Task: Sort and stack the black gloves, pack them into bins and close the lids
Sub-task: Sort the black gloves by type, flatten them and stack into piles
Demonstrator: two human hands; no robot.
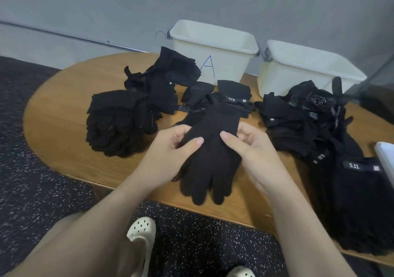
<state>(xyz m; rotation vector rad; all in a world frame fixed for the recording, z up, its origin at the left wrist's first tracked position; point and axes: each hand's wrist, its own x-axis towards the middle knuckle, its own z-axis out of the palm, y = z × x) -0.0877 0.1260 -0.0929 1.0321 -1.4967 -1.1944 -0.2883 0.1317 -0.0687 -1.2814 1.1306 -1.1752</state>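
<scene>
Both hands meet over the middle of the rounded wooden tabletop (64,97), holding one black knitted glove (213,148) that lies flat with its cuff pointing away and its finger ends near the front edge. The left hand (170,148) pinches the glove's left edge, thumb on top and curled fingers (181,131) tucked beneath the fabric. The right hand (251,148) grips the opposite edge the same way, thumb pressed on the cloth and fingers curled round the side. Under and behind this glove lies a small loose heap of black gloves (223,97), one showing a white-lettered label. To the left sits a neater stack of black dotted-palm gloves (119,123), with another dark bundle (168,72) behind it. On the right, a large jumbled pile of black gloves (319,131) spreads toward the near corner. Two open cream plastic bins stand at the back against the grey wall: the bin marked with a blue letter A (213,48) and, just beside it, an unmarked bin (307,67). Below the tabletop, cream perforated clogs (142,232) rest on speckled dark flooring (32,170).
</scene>
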